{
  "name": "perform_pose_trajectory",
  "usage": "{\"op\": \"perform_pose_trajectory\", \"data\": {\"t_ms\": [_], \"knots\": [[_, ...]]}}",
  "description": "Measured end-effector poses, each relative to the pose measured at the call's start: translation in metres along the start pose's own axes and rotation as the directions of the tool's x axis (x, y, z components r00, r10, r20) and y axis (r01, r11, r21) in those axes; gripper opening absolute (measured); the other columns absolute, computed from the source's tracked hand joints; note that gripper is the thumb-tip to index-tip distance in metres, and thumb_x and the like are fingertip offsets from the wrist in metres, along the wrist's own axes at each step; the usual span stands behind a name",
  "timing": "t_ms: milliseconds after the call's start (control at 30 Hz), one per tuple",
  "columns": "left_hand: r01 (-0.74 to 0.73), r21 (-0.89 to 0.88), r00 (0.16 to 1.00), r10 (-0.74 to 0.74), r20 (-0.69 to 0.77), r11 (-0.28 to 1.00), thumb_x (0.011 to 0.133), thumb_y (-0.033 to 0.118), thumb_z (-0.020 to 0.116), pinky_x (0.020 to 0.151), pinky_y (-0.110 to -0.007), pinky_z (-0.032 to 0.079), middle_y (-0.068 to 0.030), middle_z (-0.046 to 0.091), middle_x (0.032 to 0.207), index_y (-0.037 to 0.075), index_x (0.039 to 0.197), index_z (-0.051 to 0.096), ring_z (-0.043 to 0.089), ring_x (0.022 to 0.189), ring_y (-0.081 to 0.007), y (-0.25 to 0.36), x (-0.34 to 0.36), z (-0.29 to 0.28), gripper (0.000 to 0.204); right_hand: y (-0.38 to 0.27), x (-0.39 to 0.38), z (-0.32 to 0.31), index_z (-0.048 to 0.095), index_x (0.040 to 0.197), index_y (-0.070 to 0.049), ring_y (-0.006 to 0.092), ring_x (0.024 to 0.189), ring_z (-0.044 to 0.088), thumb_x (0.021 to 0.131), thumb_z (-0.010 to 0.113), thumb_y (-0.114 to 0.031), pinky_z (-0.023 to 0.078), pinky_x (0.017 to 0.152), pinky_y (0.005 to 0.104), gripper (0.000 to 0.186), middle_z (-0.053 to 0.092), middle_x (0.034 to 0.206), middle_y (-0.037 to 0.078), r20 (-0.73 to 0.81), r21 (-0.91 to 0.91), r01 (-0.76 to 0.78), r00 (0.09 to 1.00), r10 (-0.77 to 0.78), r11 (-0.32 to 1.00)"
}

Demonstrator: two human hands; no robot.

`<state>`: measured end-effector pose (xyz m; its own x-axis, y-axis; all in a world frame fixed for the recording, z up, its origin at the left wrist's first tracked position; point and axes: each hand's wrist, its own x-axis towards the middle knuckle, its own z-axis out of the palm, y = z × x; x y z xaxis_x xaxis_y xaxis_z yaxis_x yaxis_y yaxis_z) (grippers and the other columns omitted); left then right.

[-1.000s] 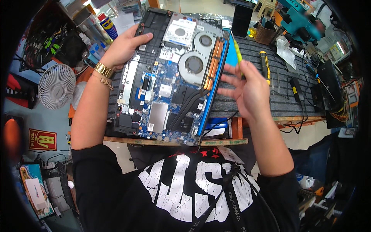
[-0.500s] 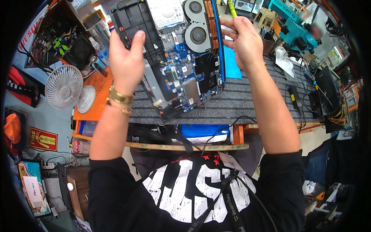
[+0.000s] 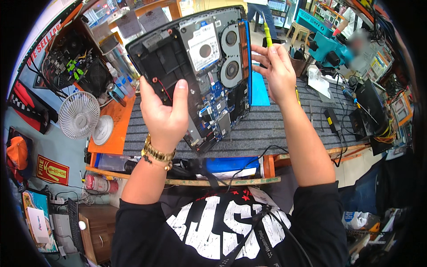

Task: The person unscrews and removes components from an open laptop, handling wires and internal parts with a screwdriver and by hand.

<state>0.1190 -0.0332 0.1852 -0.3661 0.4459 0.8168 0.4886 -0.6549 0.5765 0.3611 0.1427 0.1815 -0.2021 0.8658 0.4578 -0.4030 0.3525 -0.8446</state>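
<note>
– What is grasped by the left fingers [image 3: 147,92]?

– An opened laptop base [image 3: 167,58] is gripped by its left edge, with the thumb [image 3: 180,90] laid over the inner side. It is held up at a tilt above the desk [image 3: 284,133], beyond these fingers.

– And by the right fingers [image 3: 261,59]?

– A yellow-green screwdriver [image 3: 267,35] is pinched there, its shaft pointed away. The laptop base is seen just left of them; whether it is touched cannot be told.

– What is exposed between both sets of fingers?

– A hard drive [image 3: 203,46], two round cooling fans [image 3: 232,70] close to the right fingers, and a blue circuit board [image 3: 216,99] below those.

– And farther out?

– A blue sheet [image 3: 260,92] is seen below the right fingers, a black power adapter [image 3: 332,119] farther right, and a white caged fan [image 3: 79,115] well left of the left fingers.
</note>
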Motion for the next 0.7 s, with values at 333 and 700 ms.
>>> {"op": "perform_pose_trajectory", "data": {"t_ms": [333, 700], "knots": [[0.116, -0.262, 0.991, -0.093, 0.101, 0.958, 0.104, 0.005, 0.087, 0.103, -0.033, 0.063, -0.0109, 0.081, 0.128, -0.003, 0.144, 0.065, 0.077, 0.115, -0.0159, 0.062, 0.056, -0.011, 0.047, -0.052, -0.015, -0.009, 0.055, 0.127, -0.01, 0.0278, 0.123, 0.079, 0.128, 0.044, -0.03, 0.066, 0.102, 0.0454, 0.023, 0.077, 0.143, 0.022, 0.049, -0.172, -0.045, 0.997, 0.054, 0.984], [-0.302, 0.502, 0.896, 0.062, 0.439, 0.811, 0.092, 0.025, 0.094, 0.084, -0.035, 0.063, -0.0161, 0.086, 0.097, -0.004, 0.115, 0.084, 0.081, 0.085, -0.0215, 0.108, 0.126, -0.03, 0.038, -0.202, -0.072, 0.059, 0.068, 0.122, 0.002, 0.0137, 0.067, 0.064, 0.118, 0.058, -0.012, 0.051, 0.062, 0.0358, 0.018, 0.07, 0.082, 0.006, 0.313, -0.637, 0.3, 0.942, -0.117, 0.71]]}}
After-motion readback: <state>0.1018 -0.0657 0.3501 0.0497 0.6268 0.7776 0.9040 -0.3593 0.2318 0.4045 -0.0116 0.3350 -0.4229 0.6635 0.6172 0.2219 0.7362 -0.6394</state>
